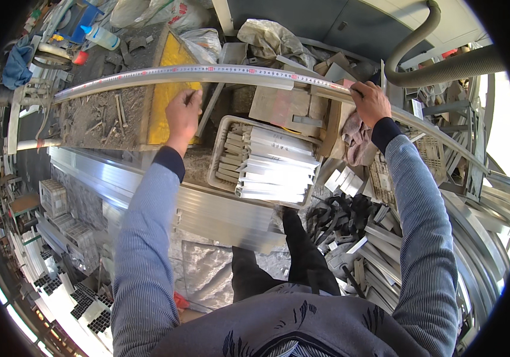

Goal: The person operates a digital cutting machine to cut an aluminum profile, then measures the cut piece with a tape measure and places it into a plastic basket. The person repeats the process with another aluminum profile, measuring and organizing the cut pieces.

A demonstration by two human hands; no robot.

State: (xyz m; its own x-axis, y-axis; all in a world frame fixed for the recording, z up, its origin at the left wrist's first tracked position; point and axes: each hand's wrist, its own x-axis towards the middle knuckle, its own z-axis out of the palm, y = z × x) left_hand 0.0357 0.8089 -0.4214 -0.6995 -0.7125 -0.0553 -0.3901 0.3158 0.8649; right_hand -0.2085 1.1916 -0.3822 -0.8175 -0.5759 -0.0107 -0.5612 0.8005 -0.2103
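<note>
Right hand (pixel 367 98) has fingers clamped on the tape measure (pixel 210 69), which stretches left along the far metal bar (pixel 237 78); left hand (pixel 184 113) is loosely curled nearer than the bar, can't tell if it's holding anything; crate (pixel 214 152) sits between the 2 arms

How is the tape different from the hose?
The tape is thin and flat; the hose is thick and round. The tape is white with little marks; the hose is greyish with ridges. The right hand holds the tape; no hand touches the hose. Both are long.
</note>
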